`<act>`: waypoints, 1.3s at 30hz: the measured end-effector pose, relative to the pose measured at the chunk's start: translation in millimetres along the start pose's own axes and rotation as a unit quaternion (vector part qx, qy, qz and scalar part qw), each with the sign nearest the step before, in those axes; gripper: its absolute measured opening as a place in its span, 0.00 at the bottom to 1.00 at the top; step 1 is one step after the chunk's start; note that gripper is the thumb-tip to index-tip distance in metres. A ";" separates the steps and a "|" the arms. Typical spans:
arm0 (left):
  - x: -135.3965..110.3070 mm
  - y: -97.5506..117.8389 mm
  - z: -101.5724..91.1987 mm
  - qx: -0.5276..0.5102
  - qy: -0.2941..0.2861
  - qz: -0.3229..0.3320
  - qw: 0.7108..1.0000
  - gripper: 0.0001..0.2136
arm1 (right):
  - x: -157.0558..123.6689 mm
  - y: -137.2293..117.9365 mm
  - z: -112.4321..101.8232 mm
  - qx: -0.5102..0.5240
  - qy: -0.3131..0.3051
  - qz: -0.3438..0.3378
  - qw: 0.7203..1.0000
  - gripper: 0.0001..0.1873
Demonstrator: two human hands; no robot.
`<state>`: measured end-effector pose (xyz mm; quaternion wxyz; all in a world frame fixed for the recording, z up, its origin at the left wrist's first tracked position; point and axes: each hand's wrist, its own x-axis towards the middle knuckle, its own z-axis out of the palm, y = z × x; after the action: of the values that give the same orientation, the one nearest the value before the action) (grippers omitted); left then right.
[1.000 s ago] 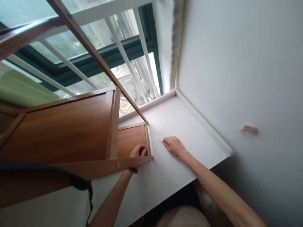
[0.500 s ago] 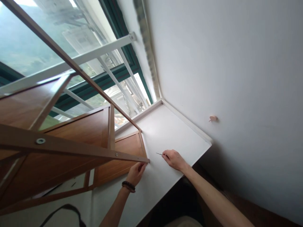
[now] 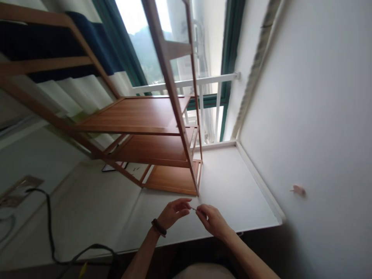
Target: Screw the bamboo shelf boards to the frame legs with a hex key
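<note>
Just nearer you than the shelf [image 3: 151, 149], your right hand [image 3: 214, 220] pinched a thin rod [image 3: 193, 209] pointing sideways toward your left hand [image 3: 172, 214], whose fingers stood parted, contact unclear.

The left hand [image 3: 172, 214] has come off the wooden shelf [image 3: 157, 149] to in front of it, now beside the thin rod [image 3: 193, 209] in the right hand [image 3: 213, 220].

Shelf unit [image 3: 145, 114] on a tabletop [image 3: 229, 174] left of center, railing [image 3: 215, 79] and window [image 3: 139, 54] behind it, upper center, hook [image 3: 298, 190] on the wall [image 3: 319, 97] at right, left hand [image 3: 172, 214] and right hand [image 3: 213, 220] before the shelf unit, lower center, rod [image 3: 193, 209] between them, cable [image 3: 49, 221] lower left.
</note>
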<state>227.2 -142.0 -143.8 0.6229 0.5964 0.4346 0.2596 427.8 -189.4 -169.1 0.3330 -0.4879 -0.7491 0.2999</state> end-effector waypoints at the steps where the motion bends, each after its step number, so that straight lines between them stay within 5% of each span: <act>1: -6.2 -2.1 -1.3 -0.014 0.020 0.000 1.000 0.19 | 3.8 -4.6 5.0 0.006 -0.012 -0.010 1.000 0.12; 6: -31.7 -9.6 -15.0 -0.034 0.133 0.014 0.990 0.11 | 30.6 -31.9 26.9 0.007 -0.076 -0.044 0.996 0.13; 9: -40.7 -19.8 -38.9 -0.043 0.211 -0.003 0.976 0.11 | 49.7 -43.8 45.8 -0.006 -0.098 -0.050 0.994 0.14; 12: -45.5 -41.4 -84.0 -0.061 0.301 -0.023 0.951 0.15 | 68.7 -47.4 76.0 -0.022 -0.112 -0.042 0.993 0.14; 18: -62.8 -106.6 -207.3 -0.060 0.474 -0.128 0.869 0.21 | 109.5 -43.6 149.8 -0.046 -0.147 0.025 0.988 0.14; 23: -50.6 -135.8 -277.4 -0.011 0.410 -0.211 0.887 0.12 | 139.6 -46.3 180.6 -0.066 -0.129 0.090 0.985 0.15; 30: 13.4 -127.8 -326.9 0.086 0.315 -0.156 0.932 0.13 | 156.1 -58.9 190.7 -0.082 -0.089 0.133 0.984 0.14; 34: 19.4 -125.7 -329.3 0.121 0.325 -0.101 0.933 0.10 | 163.4 -59.1 199.6 -0.093 -0.029 0.162 0.982 0.15; 39: 14.5 -123.1 -295.6 0.119 0.295 -0.007 0.948 0.14 | 146.7 -43.9 188.9 -0.112 0.095 0.224 0.963 0.24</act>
<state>-41.4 4.1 -240.1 0.3936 0.5599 0.6308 0.3657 210.6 -91.5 -217.9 0.2703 -0.7037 -0.6142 0.2336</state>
